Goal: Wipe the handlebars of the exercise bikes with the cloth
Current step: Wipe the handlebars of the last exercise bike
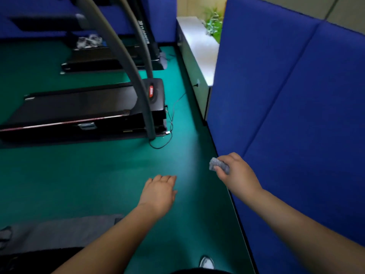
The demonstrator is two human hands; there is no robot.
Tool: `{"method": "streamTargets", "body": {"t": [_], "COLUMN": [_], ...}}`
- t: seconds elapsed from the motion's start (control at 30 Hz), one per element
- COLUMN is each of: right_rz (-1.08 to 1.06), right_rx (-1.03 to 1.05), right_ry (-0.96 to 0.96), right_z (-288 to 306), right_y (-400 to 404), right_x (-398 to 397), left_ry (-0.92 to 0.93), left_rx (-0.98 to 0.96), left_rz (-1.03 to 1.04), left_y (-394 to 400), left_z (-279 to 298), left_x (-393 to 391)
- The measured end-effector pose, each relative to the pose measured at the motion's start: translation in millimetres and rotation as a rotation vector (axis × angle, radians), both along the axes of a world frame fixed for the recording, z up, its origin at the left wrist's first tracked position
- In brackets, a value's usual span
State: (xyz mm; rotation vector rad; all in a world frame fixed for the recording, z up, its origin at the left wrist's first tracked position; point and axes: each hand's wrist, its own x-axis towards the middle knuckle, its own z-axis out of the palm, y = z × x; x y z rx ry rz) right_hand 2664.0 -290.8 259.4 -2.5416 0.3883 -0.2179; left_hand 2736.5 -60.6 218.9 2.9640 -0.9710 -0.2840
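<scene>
Cloth [218,166], grey and bunched small, sits gripped in the right hand [236,171], fingers curled round it, held out over the green floor [94,178] just beside the blue padded wall [296,95] on the right. Left hand [159,191] hovers palm down with fingers straight and together, holding nothing. 2 treadmills [79,107] stand far left, a black cable [169,123] trailing beside the nearer one.

Green floor [98,184], blue padded wall panels [296,95] at right — treadmills [79,109] left, a plant [213,22] beyond.
</scene>
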Motion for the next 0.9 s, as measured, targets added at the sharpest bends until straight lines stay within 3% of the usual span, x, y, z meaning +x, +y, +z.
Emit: {"method": "streamTargets", "body": {"t": [0.37,0.9], "right_rz": [0.373,0.652], "right_rx": [-0.019,-0.036], "right_ry": [0.038,0.052], "right_z": [-10,-15], "right_y": [46,145], "right_x": [184,402], "left_ry": [0.016,0.017], "left_rx": [0.018,0.010], "left_rz": [0.385,0.616], "left_y": [54,134], "left_z": [-3,5], "left_x": [94,269]}}
